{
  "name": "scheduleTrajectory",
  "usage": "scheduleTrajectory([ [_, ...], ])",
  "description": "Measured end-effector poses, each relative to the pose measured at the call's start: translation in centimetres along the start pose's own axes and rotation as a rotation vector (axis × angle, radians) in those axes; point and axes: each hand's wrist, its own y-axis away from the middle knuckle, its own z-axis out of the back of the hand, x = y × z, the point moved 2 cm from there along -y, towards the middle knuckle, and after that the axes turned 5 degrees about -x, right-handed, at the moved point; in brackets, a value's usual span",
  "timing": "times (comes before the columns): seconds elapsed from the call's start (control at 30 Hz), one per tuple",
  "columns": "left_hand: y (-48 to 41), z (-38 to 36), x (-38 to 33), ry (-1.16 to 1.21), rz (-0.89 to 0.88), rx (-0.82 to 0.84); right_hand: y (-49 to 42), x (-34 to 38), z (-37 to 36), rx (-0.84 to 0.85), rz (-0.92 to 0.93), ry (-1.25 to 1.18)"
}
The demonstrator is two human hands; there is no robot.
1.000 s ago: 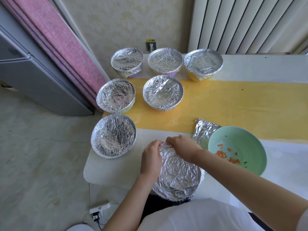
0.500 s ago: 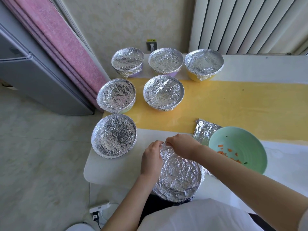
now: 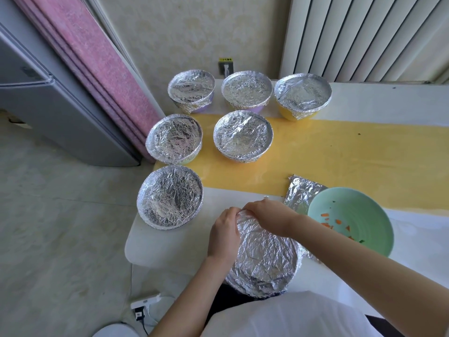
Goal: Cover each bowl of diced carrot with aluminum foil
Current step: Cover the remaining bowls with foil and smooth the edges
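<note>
Looking down from the head view, I counted six wrapped bowls [image 3: 170, 197] at the far-left end of the worktop [image 3: 170, 249], so most of the job appeared done. A seventh bowl's foil cover [image 3: 264, 261] sat at the near edge, right before the person, and looked nearly finished. The left grip [image 3: 224, 233] curled over its far-left rim and the right grip [image 3: 269, 216] over its far rim, both pinching the foil down. Just beside it to the right, a green bowl [image 3: 364, 210] holding a little diced carrot [image 3: 328, 221] lay uncovered, with a spare foil sheet [image 3: 300, 193] tucked behind it. That bowl seemed the only one left.
</note>
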Motion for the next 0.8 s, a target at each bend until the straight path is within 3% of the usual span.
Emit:
scheduleTrajectory([
  [0.4,0.4,0.1,0.3,0.045,0.030,-0.026,1.5,-0.6,0.2,-0.088,-0.058,-0.168],
  [0.8,-0.2,0.5,-0.4,0.110,0.076,-0.023,1.0,0.3,0.9,-0.035,0.010,0.067],
])
